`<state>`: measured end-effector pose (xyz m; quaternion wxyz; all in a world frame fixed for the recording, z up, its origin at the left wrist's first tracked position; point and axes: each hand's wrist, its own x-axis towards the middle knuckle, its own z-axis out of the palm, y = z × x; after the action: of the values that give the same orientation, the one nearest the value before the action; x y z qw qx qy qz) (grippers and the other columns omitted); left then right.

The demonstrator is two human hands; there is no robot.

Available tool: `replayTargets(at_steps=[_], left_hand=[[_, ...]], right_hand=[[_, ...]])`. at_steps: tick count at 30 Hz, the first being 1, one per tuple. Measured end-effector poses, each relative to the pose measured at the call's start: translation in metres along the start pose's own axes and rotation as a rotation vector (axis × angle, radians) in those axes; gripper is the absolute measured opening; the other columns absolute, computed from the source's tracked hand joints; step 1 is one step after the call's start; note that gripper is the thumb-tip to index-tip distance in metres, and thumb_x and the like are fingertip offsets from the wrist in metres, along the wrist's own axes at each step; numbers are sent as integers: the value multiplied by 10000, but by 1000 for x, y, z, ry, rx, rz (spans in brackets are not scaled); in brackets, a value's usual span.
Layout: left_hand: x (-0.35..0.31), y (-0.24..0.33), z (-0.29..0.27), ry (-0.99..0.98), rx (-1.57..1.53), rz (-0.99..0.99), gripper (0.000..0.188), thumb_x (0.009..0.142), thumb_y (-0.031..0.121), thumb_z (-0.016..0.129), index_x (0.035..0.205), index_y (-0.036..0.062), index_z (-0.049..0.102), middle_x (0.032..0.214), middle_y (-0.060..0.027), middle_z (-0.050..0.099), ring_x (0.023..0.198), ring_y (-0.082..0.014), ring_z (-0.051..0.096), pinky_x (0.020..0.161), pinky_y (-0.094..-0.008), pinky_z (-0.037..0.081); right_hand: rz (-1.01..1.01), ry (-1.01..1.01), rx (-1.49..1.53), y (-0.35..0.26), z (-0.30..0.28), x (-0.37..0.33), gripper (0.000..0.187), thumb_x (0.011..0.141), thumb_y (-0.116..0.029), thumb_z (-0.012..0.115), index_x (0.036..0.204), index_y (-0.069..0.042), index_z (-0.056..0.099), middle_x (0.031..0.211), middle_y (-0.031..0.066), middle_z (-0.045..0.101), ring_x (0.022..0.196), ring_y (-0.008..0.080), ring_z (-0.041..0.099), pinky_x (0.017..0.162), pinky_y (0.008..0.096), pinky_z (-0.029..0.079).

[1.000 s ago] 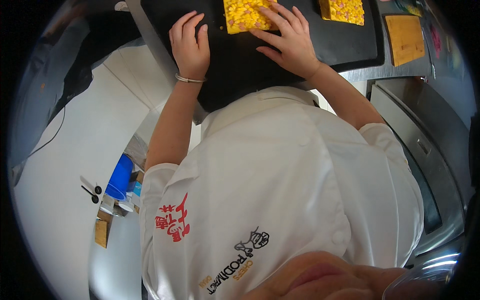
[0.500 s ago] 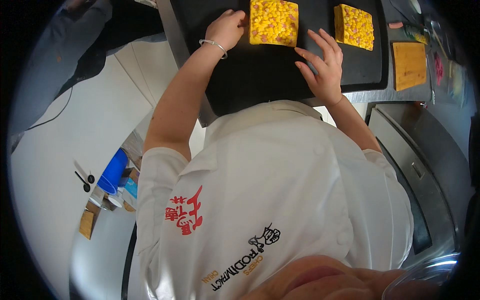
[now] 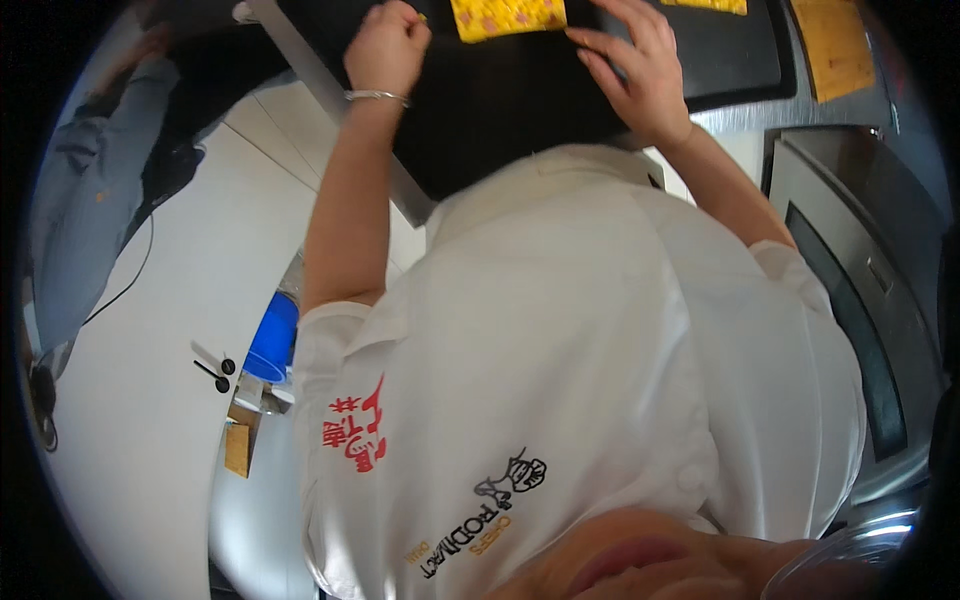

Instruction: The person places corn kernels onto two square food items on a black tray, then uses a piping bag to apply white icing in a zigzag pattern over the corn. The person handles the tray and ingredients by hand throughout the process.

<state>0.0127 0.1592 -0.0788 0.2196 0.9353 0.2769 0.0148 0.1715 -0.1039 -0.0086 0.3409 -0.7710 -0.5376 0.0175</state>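
A square yellow slab point(image 3: 508, 17), topped with corn-like kernels and pink bits, lies on a black tray point(image 3: 500, 110); the picture's upper edge cuts it off. To its left, my left hand point(image 3: 386, 52) is closed, with a tiny yellow bit point(image 3: 422, 17) showing at its fingertips. My right hand point(image 3: 645, 80) is open at the slab's right side, fingers apart. One fingertip comes close to the slab's near corner; whether it touches, I cannot tell. A second yellow slab point(image 3: 712, 4) shows only its near edge, farther right on the tray.
Right of the tray, a wooden board point(image 3: 835, 45) rests on a metal tabletop point(image 3: 745, 117). Below stands a steel appliance point(image 3: 850, 260). Another person in grey-blue clothing point(image 3: 95, 200) is at the far left. A blue bucket point(image 3: 272, 335) stands low at the left.
The view has shifted, so the tray and slabs sit higher in the picture. My left hand has drawn slightly away from the slab, its fingers curled in. My right hand stays by the slab's right corner.
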Motion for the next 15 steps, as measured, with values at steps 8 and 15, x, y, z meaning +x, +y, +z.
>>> replayTargets(at_steps=[8, 15], left_hand=[[-1, 80, -46, 159, -339, 130, 96, 847, 40, 699, 895, 29, 617, 877, -138, 621, 792, -319, 643, 713, -383, 518], [0, 85, -47, 226, -264, 228, 115, 827, 18, 706, 906, 38, 625, 874, -126, 633, 798, -314, 638, 719, -383, 518]], right_hand=[[36, -34, 17, -4, 5, -1, 258, 802, -19, 759, 1045, -96, 720, 1371, 163, 569, 1294, 403, 503, 1046, 493, 425], [7, 29, 39, 3, 5, 2, 282, 797, -8, 761, 1060, -95, 711, 1360, 162, 580, 1273, 403, 523, 1038, 506, 431]])
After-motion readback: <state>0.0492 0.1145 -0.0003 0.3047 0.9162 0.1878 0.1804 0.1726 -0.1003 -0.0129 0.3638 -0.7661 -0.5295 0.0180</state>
